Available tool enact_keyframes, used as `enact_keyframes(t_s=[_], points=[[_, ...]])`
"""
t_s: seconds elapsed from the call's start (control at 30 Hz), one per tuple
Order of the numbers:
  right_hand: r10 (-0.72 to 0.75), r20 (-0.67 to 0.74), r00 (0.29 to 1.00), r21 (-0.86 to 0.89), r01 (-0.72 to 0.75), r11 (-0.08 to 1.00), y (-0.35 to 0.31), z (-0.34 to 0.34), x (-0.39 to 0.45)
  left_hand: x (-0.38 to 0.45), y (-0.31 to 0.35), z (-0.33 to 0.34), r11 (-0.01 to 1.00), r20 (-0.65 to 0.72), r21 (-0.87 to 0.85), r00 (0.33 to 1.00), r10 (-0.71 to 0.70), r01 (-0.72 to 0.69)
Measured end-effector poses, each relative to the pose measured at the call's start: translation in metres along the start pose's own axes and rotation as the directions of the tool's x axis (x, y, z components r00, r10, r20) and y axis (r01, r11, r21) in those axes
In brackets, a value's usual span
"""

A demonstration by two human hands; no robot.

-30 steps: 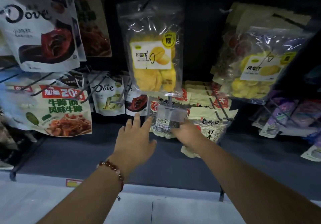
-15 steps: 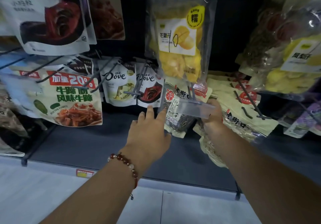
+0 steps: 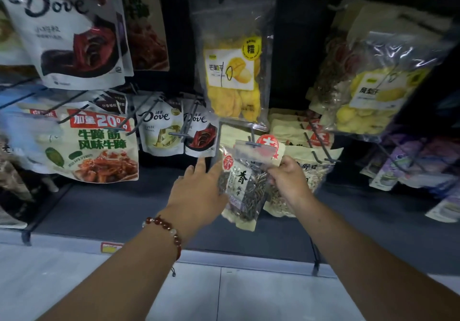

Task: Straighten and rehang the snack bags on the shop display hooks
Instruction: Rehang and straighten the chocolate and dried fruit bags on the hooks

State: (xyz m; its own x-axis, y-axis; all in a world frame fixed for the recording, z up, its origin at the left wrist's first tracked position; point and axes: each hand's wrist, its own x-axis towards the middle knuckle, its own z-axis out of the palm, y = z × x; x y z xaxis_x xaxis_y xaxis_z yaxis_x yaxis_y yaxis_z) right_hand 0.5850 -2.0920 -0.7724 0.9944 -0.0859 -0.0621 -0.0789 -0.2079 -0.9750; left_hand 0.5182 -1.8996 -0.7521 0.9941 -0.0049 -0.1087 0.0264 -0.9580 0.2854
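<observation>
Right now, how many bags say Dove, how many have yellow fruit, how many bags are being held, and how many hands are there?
Dove bags: 3
Yellow fruit bags: 2
Held seed bag: 1
Hands: 2
Total: 8

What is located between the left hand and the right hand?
In the head view, the sunflower seed bag hangs between them: the left hand touches its left edge, and the right hand holds its right side.

You face a dark display wall [image 3: 296,54] of wire hooks [image 3: 323,155] (bags hang from them); below runs a grey shelf [image 3: 112,208]; pale floor tiles [image 3: 62,283] lie beneath
</observation>
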Motion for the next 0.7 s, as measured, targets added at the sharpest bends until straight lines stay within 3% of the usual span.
enact_keyframes(t_s=[0.27,0.57,0.7], points=[[-0.024,0.100,0.995,0.021,0.022,1.000,-0.009,-0.026,-0.057,-0.030,-0.004,-0.002,0.997,0.056,-0.081,0.998,-0.009,0.014],[0.031,0.226,0.974,-0.016,-0.028,0.999,-0.007,-0.063,-0.113,-0.051,-0.009,0.014,0.923,0.160,-0.384,0.982,0.098,-0.029],[-0.006,0.241,0.971,0.015,0.002,1.000,-0.020,-0.077,-0.122,-0.061,0.003,0.014,0.842,0.131,-0.540,0.988,0.078,0.005]])
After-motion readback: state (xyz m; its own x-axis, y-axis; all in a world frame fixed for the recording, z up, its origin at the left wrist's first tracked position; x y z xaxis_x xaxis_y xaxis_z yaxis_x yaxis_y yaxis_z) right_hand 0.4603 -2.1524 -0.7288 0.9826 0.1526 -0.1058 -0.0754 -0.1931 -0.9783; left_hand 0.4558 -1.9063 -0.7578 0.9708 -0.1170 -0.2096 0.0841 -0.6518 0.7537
